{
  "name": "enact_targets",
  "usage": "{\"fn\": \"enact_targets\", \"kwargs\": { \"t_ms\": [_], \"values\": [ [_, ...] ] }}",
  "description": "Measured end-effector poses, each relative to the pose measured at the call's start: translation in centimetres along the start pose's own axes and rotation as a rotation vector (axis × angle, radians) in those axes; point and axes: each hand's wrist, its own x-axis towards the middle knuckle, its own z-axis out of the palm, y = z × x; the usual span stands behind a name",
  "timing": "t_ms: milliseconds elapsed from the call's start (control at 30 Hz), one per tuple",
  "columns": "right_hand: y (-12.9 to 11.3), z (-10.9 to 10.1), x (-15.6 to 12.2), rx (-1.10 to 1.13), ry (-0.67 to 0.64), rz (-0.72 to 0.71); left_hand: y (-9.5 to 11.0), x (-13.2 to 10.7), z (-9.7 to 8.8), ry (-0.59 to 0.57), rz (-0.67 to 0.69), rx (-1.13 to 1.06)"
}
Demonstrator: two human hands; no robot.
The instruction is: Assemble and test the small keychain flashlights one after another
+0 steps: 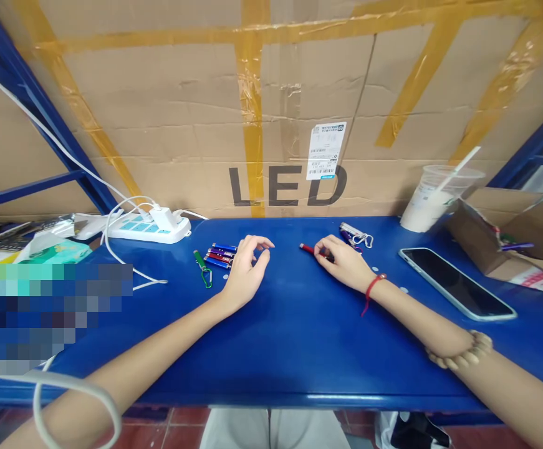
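Observation:
My right hand [341,262] rests on the blue table [290,337], fingers pinched on a small red keychain flashlight [307,249] whose tip sticks out to the left. My left hand [247,269] lies beside it with fingers curled loosely and nothing visible in them. Just left of my left hand is a small pile of blue and red mini flashlights [219,254], and a green one with a carabiner [202,267]. More flashlights with silver carabiners [355,236] lie behind my right hand.
A smartphone [456,290] lies face up at the right. Behind it stand a plastic cup with a straw [432,198] and an open cardboard box [505,240]. A white power strip [149,227] with cables sits at the back left. Taped cardboard forms the back wall.

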Motion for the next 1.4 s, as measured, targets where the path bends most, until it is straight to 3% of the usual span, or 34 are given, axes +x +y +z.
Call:
{"fn": "enact_targets", "kwargs": {
  "t_ms": [133, 267, 467, 533, 600, 733, 833, 1100, 1400],
  "values": [
    [2.3, 0.1, 0.3, -0.151, 0.067, 0.152, -0.7, -0.1, 0.4, -0.06, 0.1, 0.139],
    [3.1, 0.1, 0.2, -0.24, 0.156, 0.221, -0.7, -0.5, 0.4, -0.124, 0.265, 0.309],
    [3.4, -0.4, 0.5, -0.175, 0.366, 0.142, 0.0, 0.4, -1.3, -0.151, 0.437, 0.616],
    [3.3, -0.3, 0.6, -0.067, 0.414, 0.104, -0.4, 1.4, -2.7, -0.151, 0.349, 0.758],
    [3.1, -0.1, 0.7, 0.027, 0.411, 0.064, -1.3, 2.4, -4.4, -0.117, 0.075, 0.882],
    [2.1, 0.2, 0.6, 0.106, 0.349, -0.002, -4.4, 3.5, -7.5, 0.007, -0.265, 0.949],
    [1.7, 0.1, 0.5, 0.144, 0.342, -0.01, -6.4, 3.5, -8.4, 0.001, -0.435, 0.948],
    [1.9, 0.3, 0.5, 0.138, 0.374, 0.026, -7.9, 3.7, -7.9, -0.053, -0.517, 0.912],
    [1.9, 0.4, 0.4, 0.166, 0.399, 0.055, -8.6, 3.9, -9.3, -0.044, -0.512, 0.889]
  ]
}}
